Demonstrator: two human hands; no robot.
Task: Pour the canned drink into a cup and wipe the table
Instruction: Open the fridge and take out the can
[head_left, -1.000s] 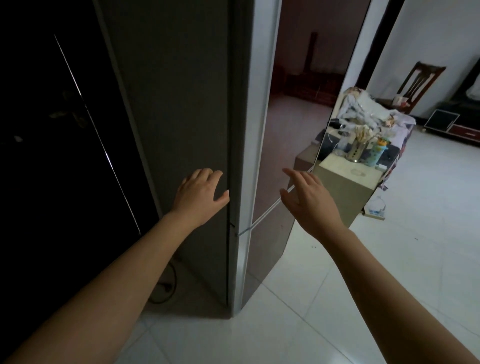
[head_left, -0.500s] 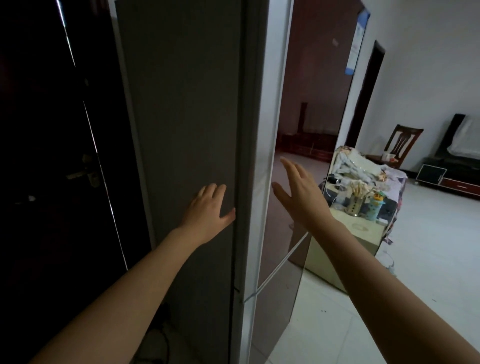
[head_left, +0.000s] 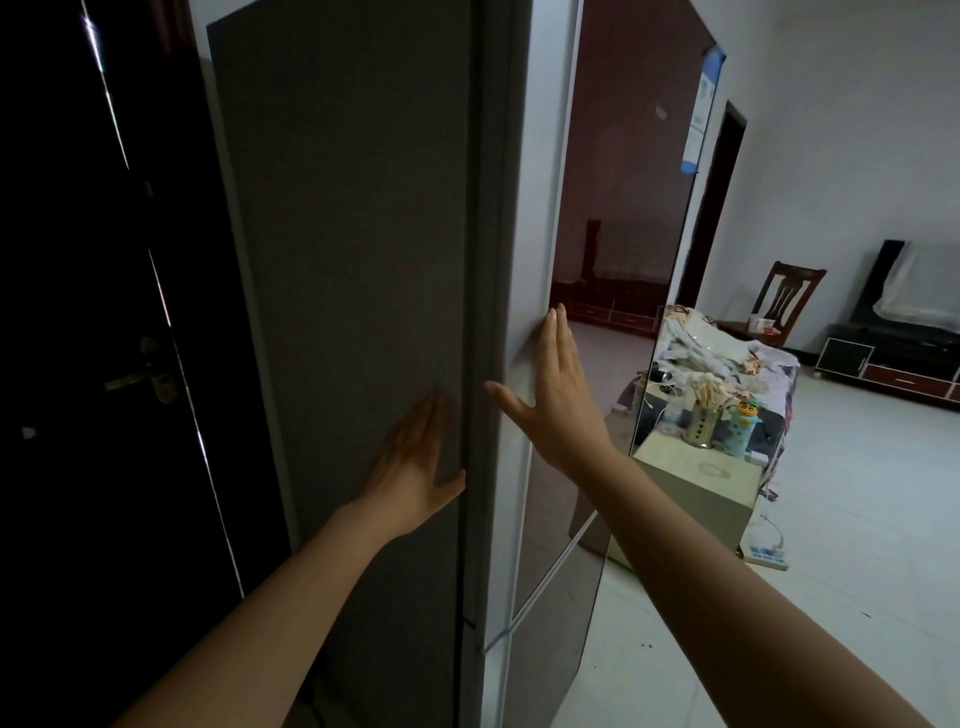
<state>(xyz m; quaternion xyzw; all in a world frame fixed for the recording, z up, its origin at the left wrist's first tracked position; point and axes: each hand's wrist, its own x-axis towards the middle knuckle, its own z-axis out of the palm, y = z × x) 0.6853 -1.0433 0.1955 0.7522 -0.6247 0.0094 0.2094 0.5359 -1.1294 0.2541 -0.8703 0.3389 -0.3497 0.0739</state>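
Mid-frame, both arms reach out. The left hand (head_left: 415, 462) lies flat on the fridge (head_left: 353, 260) side, grip open; the right hand (head_left: 558, 395), fingers straight, holds nothing, touching the door edge (head_left: 540, 208). No can or cup shows.

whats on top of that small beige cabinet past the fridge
On the beige cabinet stand a metal holder of sticks and a cartoon-topped bottle. Its left part is hidden behind the fridge door.

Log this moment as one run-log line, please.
stage: at fridge, door shut | left hand: open, flat on grey side | right hand: open, at door edge | can: unseen
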